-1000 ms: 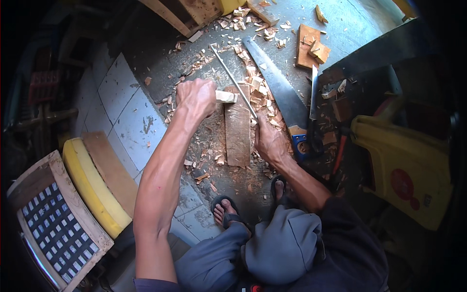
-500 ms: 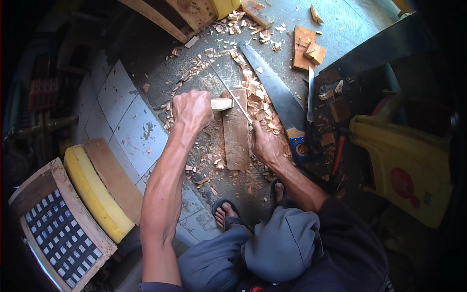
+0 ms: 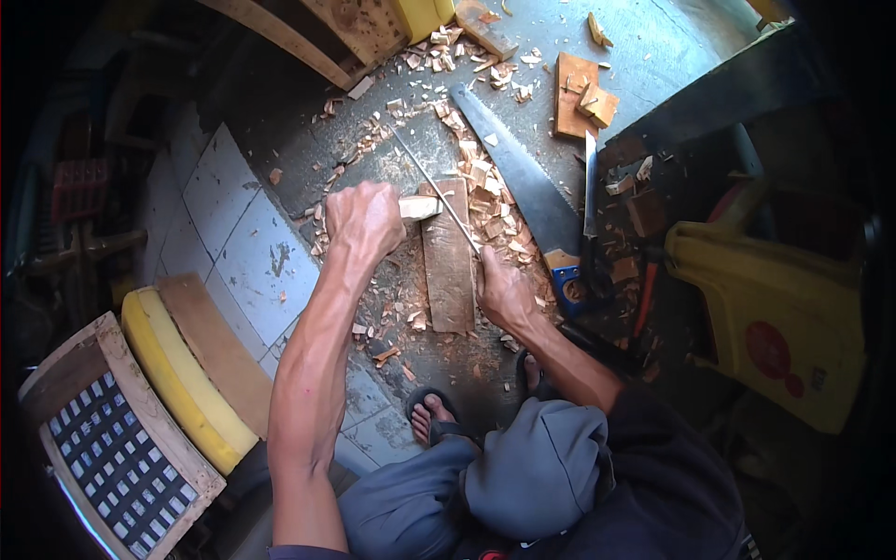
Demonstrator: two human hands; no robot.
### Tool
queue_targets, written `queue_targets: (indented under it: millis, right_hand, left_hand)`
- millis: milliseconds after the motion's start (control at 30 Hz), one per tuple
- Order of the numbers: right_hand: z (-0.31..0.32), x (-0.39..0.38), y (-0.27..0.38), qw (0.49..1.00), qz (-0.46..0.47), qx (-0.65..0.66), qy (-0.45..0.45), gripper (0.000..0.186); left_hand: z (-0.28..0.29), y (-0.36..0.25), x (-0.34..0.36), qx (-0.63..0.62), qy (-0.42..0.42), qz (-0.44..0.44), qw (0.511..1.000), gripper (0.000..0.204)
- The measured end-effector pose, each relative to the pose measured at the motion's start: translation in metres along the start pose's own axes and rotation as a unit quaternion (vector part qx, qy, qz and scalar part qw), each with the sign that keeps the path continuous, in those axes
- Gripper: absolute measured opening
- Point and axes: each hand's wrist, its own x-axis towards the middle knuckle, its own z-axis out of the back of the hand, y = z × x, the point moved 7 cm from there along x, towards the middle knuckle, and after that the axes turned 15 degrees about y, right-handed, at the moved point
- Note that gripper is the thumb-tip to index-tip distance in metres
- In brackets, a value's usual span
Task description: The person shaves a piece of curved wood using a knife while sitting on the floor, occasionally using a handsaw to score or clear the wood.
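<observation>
Probably light and stiff, the pale wood block (image 3: 419,208) at the far end of the board (image 3: 450,289) suits, I judge, a left-end hold, where the left hand (image 3: 364,221) clamps it, the right hand (image 3: 505,290) gripping the blade (image 3: 427,176).

The left arm (image 3: 308,392) is stretched toward the far side, and the left hand (image 3: 364,222) is clenched, palm turned down. The right forearm (image 3: 571,359) is slanted far and leftward; the right hand (image 3: 509,291) is closed, held slightly nearer.
</observation>
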Motion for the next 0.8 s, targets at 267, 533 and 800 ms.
queue_targets:
  millis: [267,533,800]
  right_hand:
    - [0.007,0.003,-0.022,0.999,-0.05,-0.01,0.018,0.014]
    - [0.009,0.009,-0.017,0.999,-0.026,0.013,0.013,0.013]
    - [0.021,0.016,-0.01,0.999,0.0,0.046,0.0,0.013]
  left_hand:
    - [0.006,-0.002,0.0,-0.004,-0.012,-0.003,1.0,0.017]
    - [0.0,0.001,-0.005,-0.013,-0.016,-0.005,1.0,0.017]
    - [-0.002,0.002,-0.006,-0.008,-0.027,-0.003,1.0,0.016]
